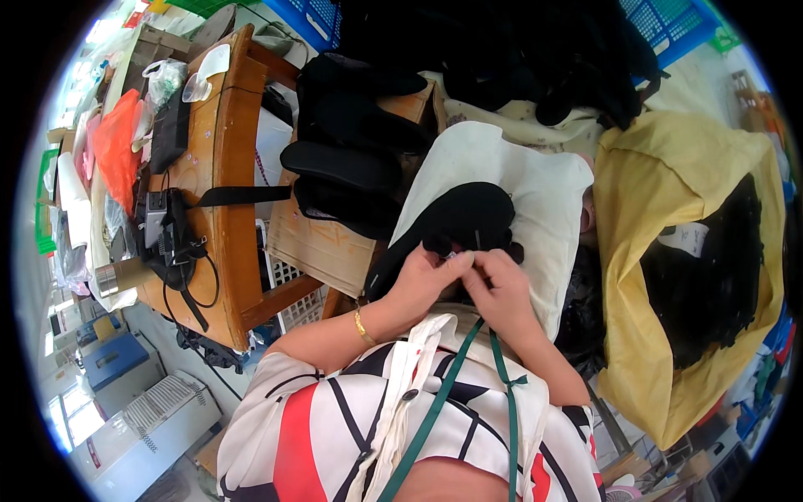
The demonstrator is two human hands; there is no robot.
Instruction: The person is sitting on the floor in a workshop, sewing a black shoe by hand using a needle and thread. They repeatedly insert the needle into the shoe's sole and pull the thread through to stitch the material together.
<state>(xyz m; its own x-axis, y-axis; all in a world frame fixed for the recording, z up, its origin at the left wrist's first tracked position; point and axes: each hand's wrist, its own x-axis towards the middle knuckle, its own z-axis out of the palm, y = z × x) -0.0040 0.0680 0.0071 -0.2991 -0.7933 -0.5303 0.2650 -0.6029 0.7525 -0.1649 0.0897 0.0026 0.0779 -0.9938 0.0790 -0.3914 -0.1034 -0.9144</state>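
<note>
A black shoe or slipper [468, 209] with a flat, rounded sole lies across the white cloth [535, 180] on my lap. Over its near side, my left hand [422, 284] and my right hand [504, 289] meet with thumbs and fingertips pinched together. A small dark bit shows at the left fingertips, with a tiny pale glint beside it; what the fingers grip is mostly covered. Black fabric also shows just beyond the right fingers. To the left of the cloth, several similar black shoes [343, 166] are piled up.
At left stands a wooden table [238, 284] with a black strap and cables, a metal cup [121, 276] and plastic bags. Below the shoes is a cardboard box [322, 243]. On the right, a yellow sack [644, 159] holds black items. A dark heap [535, 50] fills the far side.
</note>
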